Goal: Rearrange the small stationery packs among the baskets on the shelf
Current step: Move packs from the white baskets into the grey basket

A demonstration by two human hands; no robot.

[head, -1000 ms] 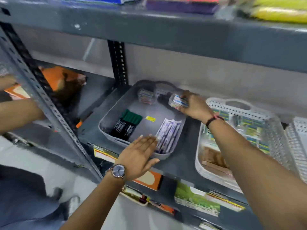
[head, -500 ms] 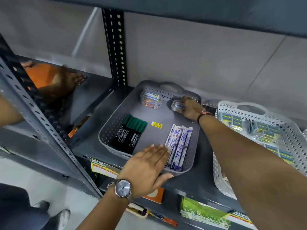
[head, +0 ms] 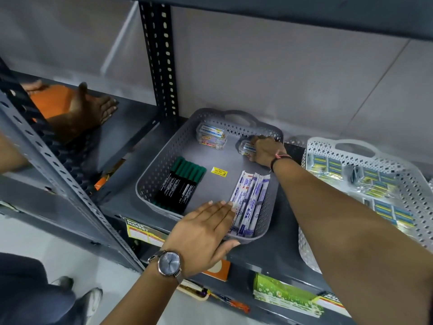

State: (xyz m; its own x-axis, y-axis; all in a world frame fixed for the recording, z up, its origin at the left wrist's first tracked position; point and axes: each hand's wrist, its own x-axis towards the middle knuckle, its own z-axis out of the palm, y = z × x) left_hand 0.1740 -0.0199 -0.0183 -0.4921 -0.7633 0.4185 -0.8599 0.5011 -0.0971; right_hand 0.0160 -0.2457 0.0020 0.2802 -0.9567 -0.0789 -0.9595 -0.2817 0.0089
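A grey perforated basket [head: 152, 174] sits on the shelf. Inside lie green markers [head: 181, 186], blue-and-white pen packs [head: 250, 202], a yellow price sticker [head: 219, 172] and a clear pack of coloured clips [head: 211, 136] at the back. My right hand [head: 264, 151] grips a second small clear pack [head: 246, 148] on the basket floor at the back right corner. My left hand [head: 206, 233], fingers flat and spread, rests on the basket's front rim, thumb under the edge. A white basket [head: 311, 252] to the right holds yellow-and-blue packs [head: 379, 184].
A black slotted upright [head: 159, 55] stands behind the grey basket. Another person's hand [head: 86, 111] reaches over an orange item on the left shelf bay. A grey angled post [head: 58, 174] crosses the left foreground. Packs and labels line the shelf below.
My right hand has lowered the small clear pack from above the rim down to the basket floor at the back right. My left hand stays on the front rim.
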